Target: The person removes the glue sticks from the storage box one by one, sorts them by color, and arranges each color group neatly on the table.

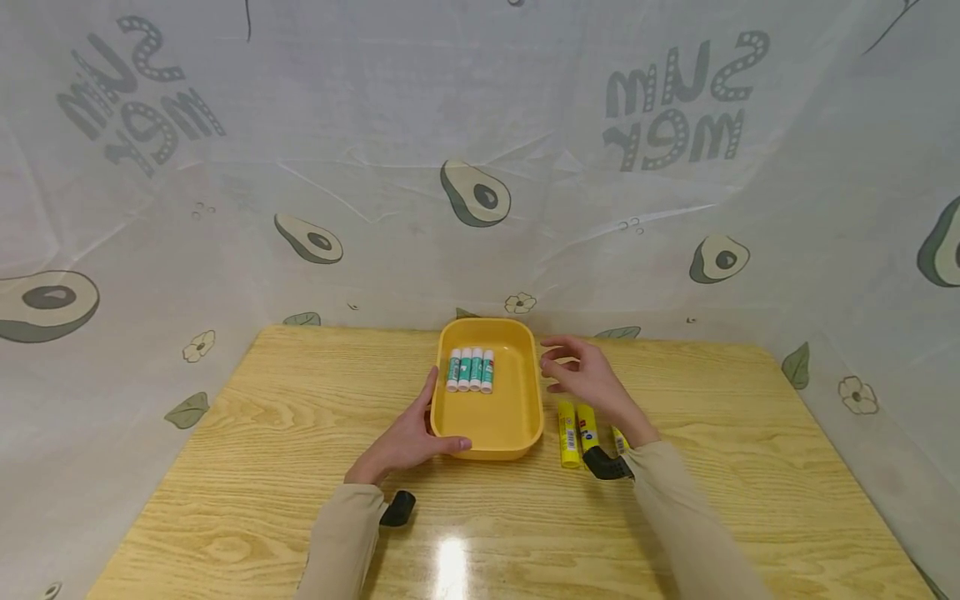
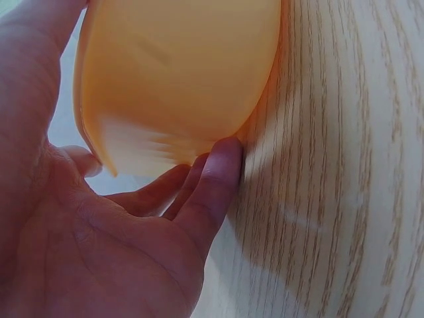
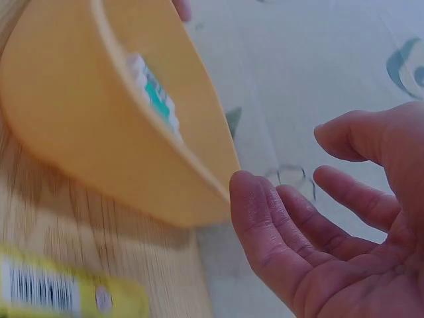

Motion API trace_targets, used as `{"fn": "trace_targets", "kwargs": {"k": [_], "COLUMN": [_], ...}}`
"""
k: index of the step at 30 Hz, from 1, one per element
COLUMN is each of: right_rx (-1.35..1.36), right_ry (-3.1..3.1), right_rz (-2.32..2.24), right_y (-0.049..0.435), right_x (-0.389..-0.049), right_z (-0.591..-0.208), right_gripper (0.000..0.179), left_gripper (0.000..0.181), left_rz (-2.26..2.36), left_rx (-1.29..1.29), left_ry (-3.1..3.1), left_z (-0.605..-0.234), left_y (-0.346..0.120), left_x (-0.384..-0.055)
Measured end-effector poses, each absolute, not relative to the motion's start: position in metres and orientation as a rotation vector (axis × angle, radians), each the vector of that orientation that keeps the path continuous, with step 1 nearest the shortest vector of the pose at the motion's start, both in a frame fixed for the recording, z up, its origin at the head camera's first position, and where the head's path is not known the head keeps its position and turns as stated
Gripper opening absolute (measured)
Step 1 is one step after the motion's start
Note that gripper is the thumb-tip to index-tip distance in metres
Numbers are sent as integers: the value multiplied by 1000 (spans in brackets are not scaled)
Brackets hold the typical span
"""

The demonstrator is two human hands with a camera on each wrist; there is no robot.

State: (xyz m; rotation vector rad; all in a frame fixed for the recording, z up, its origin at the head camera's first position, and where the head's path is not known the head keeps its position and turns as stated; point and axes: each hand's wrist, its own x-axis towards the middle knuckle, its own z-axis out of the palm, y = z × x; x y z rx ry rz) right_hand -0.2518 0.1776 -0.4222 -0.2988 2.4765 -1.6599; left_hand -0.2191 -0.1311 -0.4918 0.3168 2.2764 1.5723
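Observation:
A yellow plastic basin sits on the wooden table, with several small white-and-teal tubes lying side by side in its left half. My left hand holds the basin's near left corner, thumb over the front rim and fingers along the left wall. In the left wrist view the fingertips touch the basin's outer wall close to the table. My right hand hovers at the right rim, fingers loosely bent and thumb apart, holding nothing. Yellow tubes lie below it, partly hidden by the right wrist.
The wooden table extends to both sides of the basin. A pale curtain printed with avocados encloses the back and sides. In the right wrist view a yellow tube with a barcode lies beside the basin. Black wrist mounts stick out from both sleeves.

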Motion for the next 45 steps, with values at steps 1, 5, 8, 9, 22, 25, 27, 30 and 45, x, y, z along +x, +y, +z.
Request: {"fn": "trace_targets", "kwargs": {"k": [1,5,8,9,22,25,27,30,45], "right_rx": [-298,-277,-281,-287,-265,-254,-237,-211,-158], "right_ry": [2465,2426,2406,2400,2454,2473,2477,2491,2620], "right_rz": [-1666,-1694,-1707,-1712,-1669,-1664,-1664,-1625,-1310], "right_y": [172,153,140,137,105,100,97,93,85], "right_x": [-254,-262,-267,-269,-291,-297,-299,-304,-317], "right_z": [-422,-425,-428,-428,-431,-434,-436,-441,-461], "right_gripper": [46,45,45,45,45,43,42,42,48], "left_gripper": [128,126,123,123,122,122,122,122,121], "left_rz": [1576,1584,1585,1584,1590,1601,1613,1622,1616], "left_rx": [316,316,322,324,326,335,344,348,352], "left_ry": [2275,2273,2274,2276,2265,2247,2226,2208,2200], "left_z": [-492,-492,-492,-492,-495,-495,-494,-494,-493], "left_y": [-131,-131,-131,-131,-132,-133,-133,-133,-133], "left_x": [-219,-220,-220,-220,-222,-222,-222,-221,-221]}}
